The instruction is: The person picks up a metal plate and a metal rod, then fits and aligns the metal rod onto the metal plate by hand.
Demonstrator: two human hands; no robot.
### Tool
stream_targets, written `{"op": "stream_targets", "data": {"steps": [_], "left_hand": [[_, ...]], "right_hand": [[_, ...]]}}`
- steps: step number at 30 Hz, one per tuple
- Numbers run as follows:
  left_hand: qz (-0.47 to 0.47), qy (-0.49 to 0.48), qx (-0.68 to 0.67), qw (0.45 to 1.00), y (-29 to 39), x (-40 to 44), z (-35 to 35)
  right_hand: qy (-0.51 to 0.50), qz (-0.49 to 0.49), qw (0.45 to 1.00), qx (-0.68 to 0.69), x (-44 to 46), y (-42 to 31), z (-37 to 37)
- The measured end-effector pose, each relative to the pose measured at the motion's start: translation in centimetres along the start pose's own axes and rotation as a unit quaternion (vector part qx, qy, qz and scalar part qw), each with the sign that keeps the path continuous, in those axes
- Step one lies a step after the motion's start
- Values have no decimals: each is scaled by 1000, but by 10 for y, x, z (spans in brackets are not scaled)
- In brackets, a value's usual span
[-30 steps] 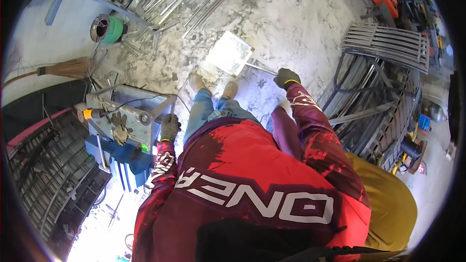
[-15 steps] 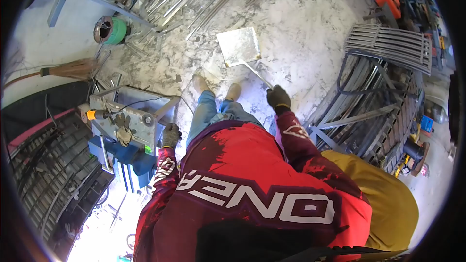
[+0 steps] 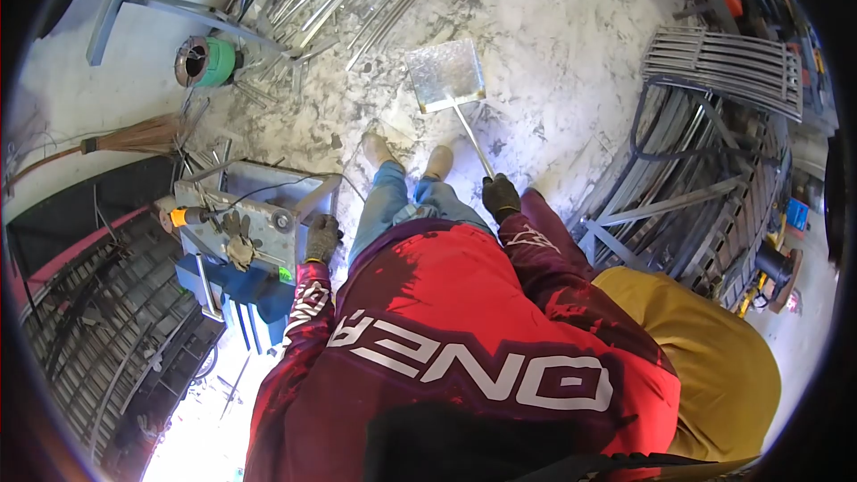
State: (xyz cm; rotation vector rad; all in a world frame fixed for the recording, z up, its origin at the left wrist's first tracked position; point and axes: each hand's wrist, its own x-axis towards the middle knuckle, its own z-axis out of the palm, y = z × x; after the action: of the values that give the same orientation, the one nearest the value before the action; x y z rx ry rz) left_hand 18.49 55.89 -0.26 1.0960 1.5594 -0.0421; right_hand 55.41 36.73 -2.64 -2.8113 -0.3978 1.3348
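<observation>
My right hand (image 3: 502, 197), in a dark glove, is closed around the end of a thin metal rod (image 3: 471, 137). At the rod's far end is a square, flat metal plate (image 3: 445, 76) with brownish marks at its near corners; it is over the floor ahead of my feet. My left hand (image 3: 323, 237), in a grey glove, is beside the right end of a metal work table (image 3: 259, 225). Its fingers are too small to read, and I cannot tell whether it touches the table. On that table lie a yellow-and-black tool (image 3: 189, 215) and a pair of worn gloves (image 3: 238, 241).
Long metal bars (image 3: 393, 0) lie on the floor ahead. A green spool (image 3: 217, 62) and a broom (image 3: 138, 137) are at the left. Stacked metal frames (image 3: 714, 178) stand at the right. Someone's mustard-coloured clothing (image 3: 705, 357) shows behind my right arm.
My right hand has moved left and slightly back toward my body. The plate has shifted slightly up and right in view, its rod steeper. My left hand is slightly farther forward.
</observation>
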Motion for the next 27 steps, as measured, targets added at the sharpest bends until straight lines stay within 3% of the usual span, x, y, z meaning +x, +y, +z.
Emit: {"op": "stream_targets", "data": {"steps": [12, 18, 20, 21, 23, 27], "left_hand": [[-2, 0, 0, 1000, -29, -2, -6], [-37, -3, -11, 999, -22, -4, 3], [-34, -3, -22, 999, -20, 0, 8], [-33, -4, -30, 999, -19, 1, 10], [-24, -4, -27, 999, -12, 0, 12], [0, 7, -9, 1000, 8, -10, 15]], "right_hand": [[18, -44, 999, -9, 14, 17, 3], [46, -100, 993, 38, 50, -17, -4], [16, -317, 928, -194, 66, -36, 1], [18, -318, 928, -193, 74, -42, 7], [89, -471, 842, -247, 87, -53, 17], [120, -486, 848, -173, 65, -97, 17]]}}
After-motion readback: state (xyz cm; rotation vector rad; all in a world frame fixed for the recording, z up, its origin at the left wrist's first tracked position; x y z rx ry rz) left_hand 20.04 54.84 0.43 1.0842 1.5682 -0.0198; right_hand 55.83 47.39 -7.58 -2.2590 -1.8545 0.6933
